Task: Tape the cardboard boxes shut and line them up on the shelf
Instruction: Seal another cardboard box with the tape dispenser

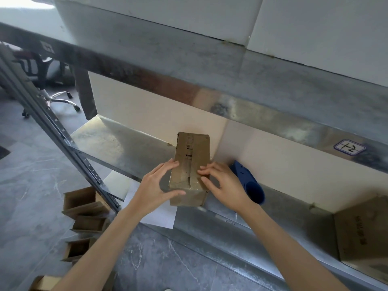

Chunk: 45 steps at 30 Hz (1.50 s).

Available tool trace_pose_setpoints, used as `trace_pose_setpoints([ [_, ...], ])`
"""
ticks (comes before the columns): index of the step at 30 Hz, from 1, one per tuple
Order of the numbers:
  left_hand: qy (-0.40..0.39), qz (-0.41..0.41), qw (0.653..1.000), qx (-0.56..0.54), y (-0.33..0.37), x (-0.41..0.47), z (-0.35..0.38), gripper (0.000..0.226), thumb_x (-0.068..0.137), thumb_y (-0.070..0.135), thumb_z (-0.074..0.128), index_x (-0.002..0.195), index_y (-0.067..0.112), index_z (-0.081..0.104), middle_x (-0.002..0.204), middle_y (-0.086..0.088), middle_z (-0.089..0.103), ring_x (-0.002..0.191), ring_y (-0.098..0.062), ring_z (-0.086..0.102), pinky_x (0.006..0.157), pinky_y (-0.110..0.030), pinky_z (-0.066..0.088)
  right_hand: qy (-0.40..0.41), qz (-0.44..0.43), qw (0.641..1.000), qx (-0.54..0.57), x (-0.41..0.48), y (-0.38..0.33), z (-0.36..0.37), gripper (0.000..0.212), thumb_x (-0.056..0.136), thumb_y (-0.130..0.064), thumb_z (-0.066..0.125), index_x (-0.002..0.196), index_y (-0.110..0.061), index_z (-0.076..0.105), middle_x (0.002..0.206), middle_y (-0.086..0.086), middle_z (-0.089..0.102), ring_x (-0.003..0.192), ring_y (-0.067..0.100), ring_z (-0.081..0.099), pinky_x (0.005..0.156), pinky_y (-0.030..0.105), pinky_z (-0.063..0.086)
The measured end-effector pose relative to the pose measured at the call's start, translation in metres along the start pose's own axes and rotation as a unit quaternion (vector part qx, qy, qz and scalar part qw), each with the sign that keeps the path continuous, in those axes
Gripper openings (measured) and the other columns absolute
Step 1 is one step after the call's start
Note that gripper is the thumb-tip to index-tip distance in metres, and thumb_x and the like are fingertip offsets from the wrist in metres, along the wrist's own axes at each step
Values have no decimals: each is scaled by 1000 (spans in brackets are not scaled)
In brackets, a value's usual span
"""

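Observation:
A narrow cardboard box lies on the lower metal shelf, its top flaps closed with tape along the seam. My left hand grips its near left corner, fingers on the top edge and thumb against the front face. My right hand rests on the box's near right edge with fingertips curled onto the top. A blue tape dispenser lies on the shelf just right of my right hand.
Several open cardboard boxes stand on the grey floor at lower left, by the shelf's slanted upright. A white paper sheet hangs off the shelf front. Another brown carton sits at far right. An office chair stands behind.

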<state>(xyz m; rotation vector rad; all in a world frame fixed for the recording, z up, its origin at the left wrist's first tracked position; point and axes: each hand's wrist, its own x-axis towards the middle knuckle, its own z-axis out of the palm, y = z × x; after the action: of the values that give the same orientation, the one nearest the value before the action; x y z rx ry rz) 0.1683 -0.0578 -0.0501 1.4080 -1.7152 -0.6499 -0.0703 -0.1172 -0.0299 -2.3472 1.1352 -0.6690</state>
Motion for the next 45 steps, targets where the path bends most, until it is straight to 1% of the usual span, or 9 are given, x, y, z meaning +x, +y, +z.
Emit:
trace_pose_setpoints([
  [7,63,-31,996,45,-23,-10,-27,57,76,45,76,128,30,58,127,35,50,117,14,48,93,-4,39,-66,-68,995,-32,3,-17,2,47,84,-53,63,122,-26,67,109,-13,59,106,6,47,84,30,48],
  [13,120,-82,989,-14,-21,-18,-17,46,82,27,77,121,36,54,119,18,55,110,-4,58,75,-14,52,-53,-85,995,-13,13,-30,19,32,81,-28,77,112,-26,70,109,-10,53,103,6,48,83,32,50],
  [17,70,-132,987,-57,-13,-21,-7,108,55,73,78,144,28,39,135,18,41,120,3,49,81,-15,51,-39,-89,995,-31,13,-35,22,35,84,-29,73,118,-26,67,114,-8,52,105,7,48,82,30,52],
  [19,67,-133,988,-45,-13,-20,-4,126,43,79,80,149,27,34,139,17,37,122,-2,49,89,-24,51,-49,-87,995,-30,11,-30,15,43,84,-29,74,126,-28,63,122,-8,51,111,8,49,86,29,50],
  [24,74,-133,988,-42,-17,-14,-11,89,59,37,94,128,48,39,139,20,44,125,-7,49,89,-34,54,-30,19,997,-72,4,8,-11,65,82,-26,76,140,-34,48,147,-6,33,136,15,31,108,34,37],
  [28,71,-137,988,-20,-23,-3,-27,70,66,26,91,120,36,48,132,17,50,118,-1,49,92,-33,52,-61,71,995,-21,-3,26,-20,66,88,-24,72,145,-35,40,154,-8,23,136,6,27,109,21,28],
  [35,59,-117,991,-14,-36,20,-38,50,80,11,81,123,24,59,122,3,60,114,-11,57,73,-6,48,15,82,996,31,-14,17,1,62,83,-31,75,139,-31,50,141,-5,33,126,0,34,102,-1,22],
  [40,31,-93,994,-42,-41,29,-45,50,83,27,78,129,25,59,129,14,59,114,11,51,83,-16,54,53,93,994,11,-19,13,12,61,79,-51,68,136,-37,52,137,-5,37,122,10,44,101,7,30],
  [45,21,-77,997,-2,-40,36,-50,46,80,47,75,121,35,57,123,24,55,110,7,54,90,-27,51,74,111,991,-8,-21,3,16,68,77,-60,65,138,-36,51,135,-14,31,121,5,40,99,16,37],
])
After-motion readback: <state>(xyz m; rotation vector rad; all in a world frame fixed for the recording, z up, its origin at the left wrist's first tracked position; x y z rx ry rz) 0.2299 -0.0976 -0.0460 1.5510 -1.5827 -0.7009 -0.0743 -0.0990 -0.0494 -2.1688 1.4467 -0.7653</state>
